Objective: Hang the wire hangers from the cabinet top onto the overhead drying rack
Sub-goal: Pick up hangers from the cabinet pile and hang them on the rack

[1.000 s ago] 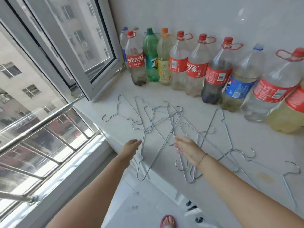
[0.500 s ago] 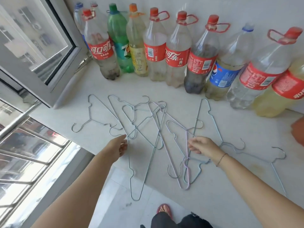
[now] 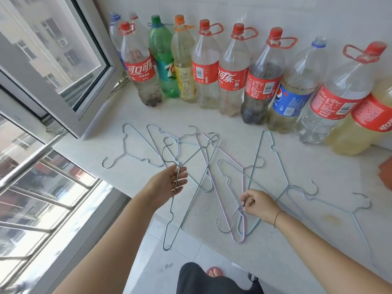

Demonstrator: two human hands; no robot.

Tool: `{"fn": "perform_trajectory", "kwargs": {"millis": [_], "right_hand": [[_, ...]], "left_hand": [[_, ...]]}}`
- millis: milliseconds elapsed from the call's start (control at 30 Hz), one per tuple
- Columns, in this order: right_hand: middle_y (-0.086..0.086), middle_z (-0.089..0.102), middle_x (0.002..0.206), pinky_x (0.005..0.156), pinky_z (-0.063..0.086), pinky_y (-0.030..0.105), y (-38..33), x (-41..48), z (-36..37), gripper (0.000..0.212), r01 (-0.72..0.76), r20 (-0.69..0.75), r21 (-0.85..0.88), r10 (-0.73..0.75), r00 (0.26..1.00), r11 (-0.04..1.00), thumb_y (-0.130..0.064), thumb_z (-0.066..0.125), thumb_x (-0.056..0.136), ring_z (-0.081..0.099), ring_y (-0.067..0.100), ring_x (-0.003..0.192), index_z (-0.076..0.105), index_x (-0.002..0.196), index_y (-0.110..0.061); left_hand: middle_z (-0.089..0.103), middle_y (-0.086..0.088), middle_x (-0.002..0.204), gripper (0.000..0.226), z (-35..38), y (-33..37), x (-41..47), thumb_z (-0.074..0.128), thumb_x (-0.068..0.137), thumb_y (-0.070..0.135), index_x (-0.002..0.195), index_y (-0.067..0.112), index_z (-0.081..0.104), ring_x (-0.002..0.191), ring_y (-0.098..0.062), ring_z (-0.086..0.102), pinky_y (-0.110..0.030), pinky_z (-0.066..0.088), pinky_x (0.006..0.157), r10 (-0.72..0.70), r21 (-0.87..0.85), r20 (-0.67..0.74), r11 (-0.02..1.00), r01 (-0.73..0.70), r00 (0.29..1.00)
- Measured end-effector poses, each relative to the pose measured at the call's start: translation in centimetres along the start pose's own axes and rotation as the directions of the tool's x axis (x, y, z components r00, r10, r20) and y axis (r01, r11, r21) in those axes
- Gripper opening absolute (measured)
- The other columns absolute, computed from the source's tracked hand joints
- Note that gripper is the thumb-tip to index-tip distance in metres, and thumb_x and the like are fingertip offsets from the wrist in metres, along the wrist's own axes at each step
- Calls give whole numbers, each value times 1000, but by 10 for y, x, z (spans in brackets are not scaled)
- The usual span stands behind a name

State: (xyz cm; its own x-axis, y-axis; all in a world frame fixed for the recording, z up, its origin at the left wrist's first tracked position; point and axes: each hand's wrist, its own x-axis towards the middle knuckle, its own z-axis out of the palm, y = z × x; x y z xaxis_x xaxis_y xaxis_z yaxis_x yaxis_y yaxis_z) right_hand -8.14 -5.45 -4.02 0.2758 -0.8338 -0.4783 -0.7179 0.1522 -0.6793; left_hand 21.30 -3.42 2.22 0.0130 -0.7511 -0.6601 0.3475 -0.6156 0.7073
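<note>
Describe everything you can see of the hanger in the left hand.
The grey wire hanger is a thin triangle of metal-looking wire with a round open hook above a twisted neck. The left hand holds it just below the neck, wire across the fingers. Its hook points toward the bottles, one corner reaches among the other hangers on the cabinet top, and its far corner juts past the edge over the floor. The right hand pinches another hanger.

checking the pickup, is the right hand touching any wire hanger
Touching: the head view shows the right hand pinching the neck of a wire hanger above its hook.
</note>
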Motion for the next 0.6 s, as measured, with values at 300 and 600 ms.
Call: {"fn": "perform_trajectory", "kwargs": {"millis": [300, 600], "right_hand": [[5, 58, 66, 53, 42, 10, -18, -17, -38, 19, 22, 101, 367, -63, 993, 930, 4, 57, 86, 52, 9, 57, 65, 103, -3], [2, 60, 76, 52, 48, 17, -93, -70, -62, 22, -60, 372, 709, -301, 878, 703, 2, 49, 90, 55, 9, 58, 64, 106, -4]], "left_hand": [[67, 7, 75, 23, 15, -6, -63, 43, 96, 31, 102, 18, 61, 65, -9, 62, -24, 44, 68, 131, -140, -136, 979, -150, 982], [65, 0, 82, 23, 27, -18, -171, 51, 92, 29, 112, 21, 57, 69, -14, 60, -26, 46, 63, 317, -301, -279, 867, -396, 906]]}}
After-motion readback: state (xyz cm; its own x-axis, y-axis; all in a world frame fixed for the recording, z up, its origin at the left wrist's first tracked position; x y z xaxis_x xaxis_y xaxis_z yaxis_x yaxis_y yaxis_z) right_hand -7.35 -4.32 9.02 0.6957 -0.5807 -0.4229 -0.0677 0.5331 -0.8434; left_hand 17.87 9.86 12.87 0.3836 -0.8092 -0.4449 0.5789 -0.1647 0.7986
